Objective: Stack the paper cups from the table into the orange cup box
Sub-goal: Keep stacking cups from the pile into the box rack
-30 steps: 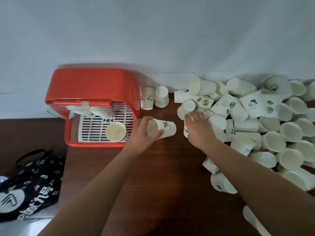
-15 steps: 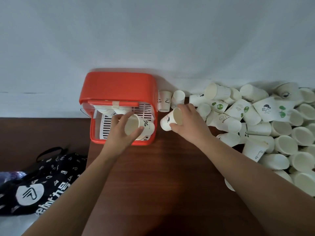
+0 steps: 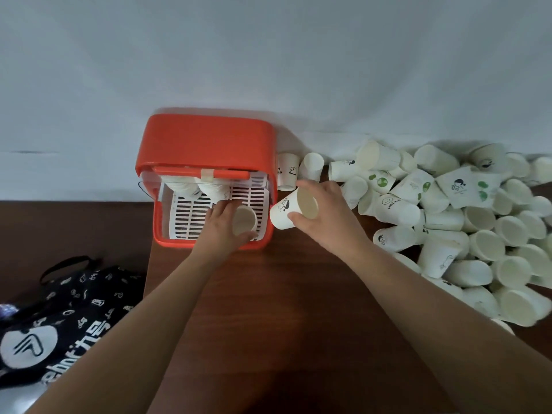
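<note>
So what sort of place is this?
Likely a makeshift indoor sorting spot: a brown table against a plain white backdrop, heaped with loose paper cups beside an orange cup box.

Indoor workspace, white cloth backdrop (image 3: 268, 55), wooden table (image 3: 298, 309)

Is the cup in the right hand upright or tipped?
Tipped. The cup in the right hand is held sideways, its open mouth showing, its base toward the box.
</note>
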The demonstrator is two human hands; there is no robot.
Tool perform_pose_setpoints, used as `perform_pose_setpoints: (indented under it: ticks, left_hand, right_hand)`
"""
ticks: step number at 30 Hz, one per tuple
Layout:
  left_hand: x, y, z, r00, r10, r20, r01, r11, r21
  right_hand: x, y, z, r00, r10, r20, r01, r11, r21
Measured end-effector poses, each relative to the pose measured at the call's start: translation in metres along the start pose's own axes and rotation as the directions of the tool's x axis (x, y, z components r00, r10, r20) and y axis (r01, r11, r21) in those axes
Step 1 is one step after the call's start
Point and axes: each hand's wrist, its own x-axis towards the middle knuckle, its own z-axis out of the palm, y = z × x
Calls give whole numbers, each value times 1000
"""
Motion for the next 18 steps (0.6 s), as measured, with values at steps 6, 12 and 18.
perform_pose_setpoints:
  ticks: [6, 12, 18]
  left_hand:
    - [1, -9, 5, 997, 41, 64, -32, 992, -124]
    - [-8, -36, -17, 976, -111, 187, 186, 872, -453]
    - [-18, -36, -25, 969, -173, 175, 244, 754, -610]
  right_hand:
    - [-6, -18, 5, 996, -14, 89, 1, 990, 139]
    - [-6, -32, 23, 993, -78, 90, 61, 982, 178]
    - [3, -46, 63, 981, -165, 106, 163, 986, 31]
